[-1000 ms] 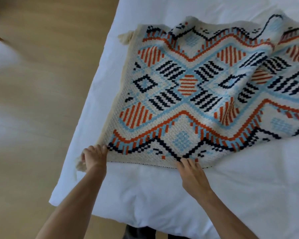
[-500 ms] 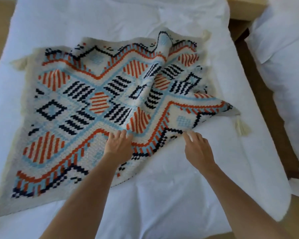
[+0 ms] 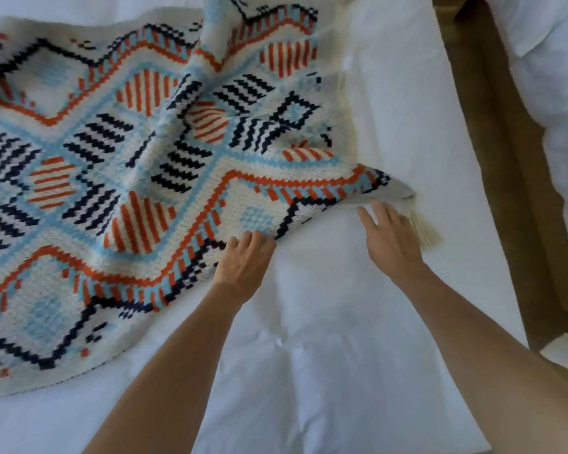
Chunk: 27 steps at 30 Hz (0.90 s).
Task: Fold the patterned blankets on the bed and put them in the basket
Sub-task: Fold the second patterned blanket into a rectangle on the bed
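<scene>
Blanket [image 3: 118, 178] still in early spread/straighten stage by the look of it: no fold made yet, nothing binned. Nearest the camera, both forearms reach out over the white bedding [image 3: 325, 355]. Left hand [image 3: 243, 267] sits on the blanket's near edge, fingertips curled and bunching the fabric there, looks like a pinch on the hem. Right hand [image 3: 392, 244] is just beside the lifted right corner, fingers extended and relaxed, touching or nearly touching the underside of the raised edge; not gripping anything as far as visible. Cream tassel [image 3: 423, 231] hangs off that corner, just past the right hand. Further out, the blanket lies pattern-up across the bed, rumpled, with a ridge running up through the middle; far edge runs out of shot at top. Beyond the bed on the right, wood floor strip [image 3: 505, 158] and more white bedding [image 3: 554, 109]. Basket not in view. Other blankets not in view either. Judgement: flatten, fold, then basket all still to do.
</scene>
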Motion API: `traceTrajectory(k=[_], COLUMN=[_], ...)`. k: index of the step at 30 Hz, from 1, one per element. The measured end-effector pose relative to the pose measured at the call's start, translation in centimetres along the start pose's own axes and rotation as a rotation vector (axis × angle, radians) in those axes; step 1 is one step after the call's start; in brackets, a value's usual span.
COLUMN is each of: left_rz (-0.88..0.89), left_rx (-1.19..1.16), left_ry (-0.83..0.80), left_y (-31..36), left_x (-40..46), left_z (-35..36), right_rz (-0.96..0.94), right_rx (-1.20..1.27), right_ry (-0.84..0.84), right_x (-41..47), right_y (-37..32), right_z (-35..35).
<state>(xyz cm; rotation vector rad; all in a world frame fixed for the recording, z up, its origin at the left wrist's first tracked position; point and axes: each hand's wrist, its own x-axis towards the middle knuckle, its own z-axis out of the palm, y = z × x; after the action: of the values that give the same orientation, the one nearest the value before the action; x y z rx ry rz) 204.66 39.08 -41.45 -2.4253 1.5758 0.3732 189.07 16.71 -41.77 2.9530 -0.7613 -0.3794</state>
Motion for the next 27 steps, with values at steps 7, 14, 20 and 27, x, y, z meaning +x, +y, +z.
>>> traceTrajectory(k=[7, 14, 20, 27], left_rz=[-0.238, -0.269, -0.21, -0.069], left_rx=[0.102, 0.037, -0.205, -0.333], left_ry=[-0.035, -0.053, -0.049, -0.213], left_y=[-1.0, -1.5, 1.4, 6.6], left_x=[4.3, 6.3, 4.2, 0.6], left_z=[0.7, -0.3, -1.4, -2.4], right_rz=[-0.085, -0.163, -0.221, -0.199], right_rx=[0.001, -0.111, -0.071, -0.092], right_ry=[0.059, 0.267, 0.299, 0.281], right_x=[6.1, 9.1, 5.4, -3.0], right_y=[0.7, 0.5, 2.4, 6.4], right_z=[1.6, 1.8, 0.7, 0.8])
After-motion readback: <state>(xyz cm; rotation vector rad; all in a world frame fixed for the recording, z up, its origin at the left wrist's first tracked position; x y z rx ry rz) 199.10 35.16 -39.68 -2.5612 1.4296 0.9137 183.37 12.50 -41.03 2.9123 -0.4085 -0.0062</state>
